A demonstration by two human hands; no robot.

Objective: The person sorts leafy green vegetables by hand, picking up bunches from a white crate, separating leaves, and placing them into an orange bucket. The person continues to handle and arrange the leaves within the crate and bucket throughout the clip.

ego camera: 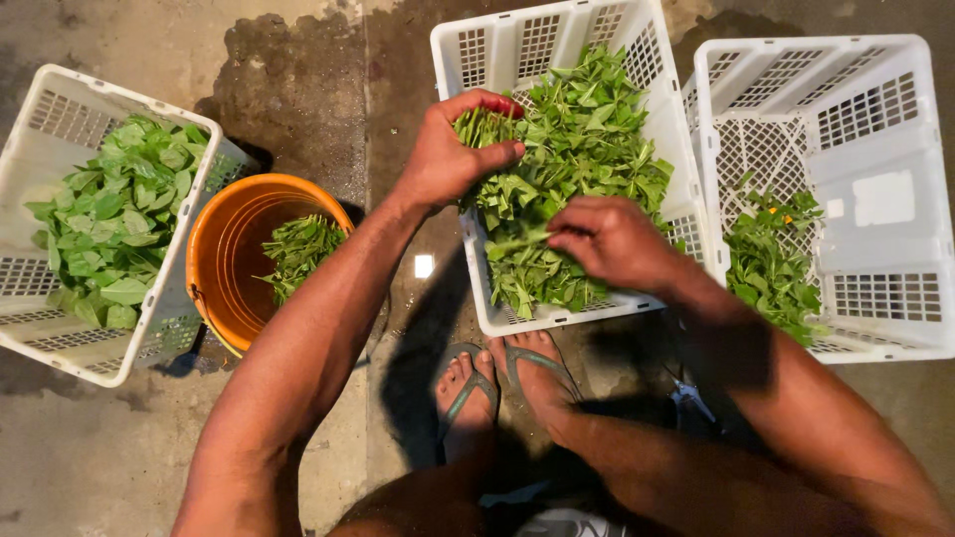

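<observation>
Leafy green stems (557,169) fill the middle white crate (657,60) at my feet; my left hand (448,154) clenches a bunch of stems, and my right hand (607,239) pinches one stem (517,242) just beside it. Loose grip could drop leaves onto the wet concrete floor (298,80). Leaves look fresh, bright green, tangled.

Bare concrete floor (90,457), grey, stained. Dark wet patch (298,89) at 11 to 12 o'clock. Light harsh from above, hard shadows at 6 o'clock. No walls in view.
</observation>
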